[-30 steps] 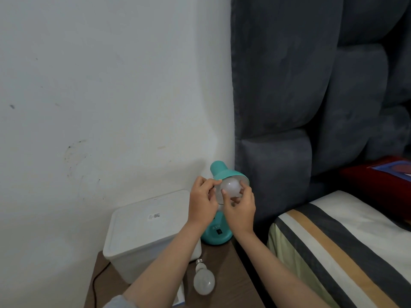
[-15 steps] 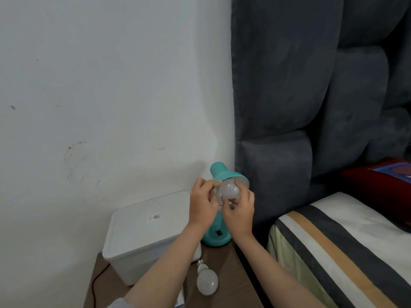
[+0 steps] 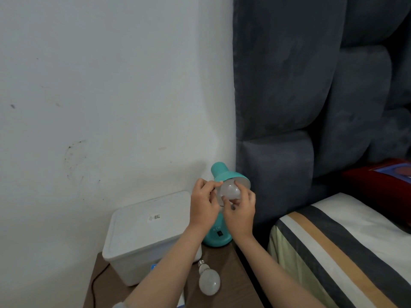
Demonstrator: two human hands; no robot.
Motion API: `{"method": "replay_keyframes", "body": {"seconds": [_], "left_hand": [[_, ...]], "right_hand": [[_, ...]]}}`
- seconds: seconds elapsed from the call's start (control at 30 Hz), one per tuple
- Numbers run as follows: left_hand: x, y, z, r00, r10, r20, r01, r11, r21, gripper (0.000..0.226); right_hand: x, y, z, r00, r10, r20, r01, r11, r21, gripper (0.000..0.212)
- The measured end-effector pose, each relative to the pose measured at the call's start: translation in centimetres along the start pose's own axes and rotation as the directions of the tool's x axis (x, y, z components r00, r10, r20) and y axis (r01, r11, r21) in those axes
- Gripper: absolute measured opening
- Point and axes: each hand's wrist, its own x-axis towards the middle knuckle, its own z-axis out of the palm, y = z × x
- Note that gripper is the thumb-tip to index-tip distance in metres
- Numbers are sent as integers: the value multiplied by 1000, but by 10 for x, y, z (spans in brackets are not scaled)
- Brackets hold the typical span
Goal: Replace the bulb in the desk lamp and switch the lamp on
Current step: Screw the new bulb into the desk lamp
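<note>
A teal desk lamp (image 3: pixel 216 237) stands at the back of the brown desk (image 3: pixel 224 272), in the corner between the white wall and the dark padded headboard (image 3: pixel 289 96). Its shade (image 3: pixel 224 173) tilts forward with the open mouth facing the camera. A frosted white bulb (image 3: pixel 230 191) sits in that mouth, and both hands meet on it. The left hand (image 3: pixel 203 205) comes in from the left, its fingers curled with the tips pinched at the shade's rim and the bulb's left side. The right hand (image 3: pixel 241 211) is below and to the right, its fingers wrapped around the lower part of the bulb. How deep the bulb sits in the socket cannot be told, as the fingers hide its base. A second bulb (image 3: pixel 209 280) lies on its side on the desk, nearer the camera, well apart from both hands, its screw base pointing toward the lamp. A white lidded box (image 3: pixel 144 232) stands just left of the lamp. A striped bed (image 3: pixel 333 252) lies to the right.
</note>
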Motion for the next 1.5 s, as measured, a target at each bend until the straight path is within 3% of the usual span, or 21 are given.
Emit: {"method": "replay_keyframes", "body": {"seconds": [0.2, 0.37, 0.6, 0.8, 1.3, 1.5], "left_hand": [[-2, 0, 0, 1000, 5, 3, -5, 1000, -14, 35], [0, -1, 1, 1000, -15, -7, 15, 999, -32, 37], [0, -4, 3, 1000, -3, -16, 3, 1000, -9, 36], [-1, -4, 4, 1000, -3, -20, 3, 1000, -12, 35], [-1, -4, 4, 999, 5, -43, -5, 1000, -8, 36], [-2, -1, 3, 999, -2, -32, 1, 1000, -19, 36]], "right_hand": [[6, 0, -4, 984, 175, -18, -172, 980, 97, 53], [0, 2, 0, 1000, 21, -2, -21, 1000, 11, 58], [2, 2, -4, 998, 58, -6, -58, 998, 7, 47], [1, 8, 0, 997, -72, 17, 72, 997, -40, 52], [9, 9, -2, 998, 68, -2, -68, 998, -6, 50], [2, 9, 1, 999, -37, 13, 37, 999, -24, 55]]}}
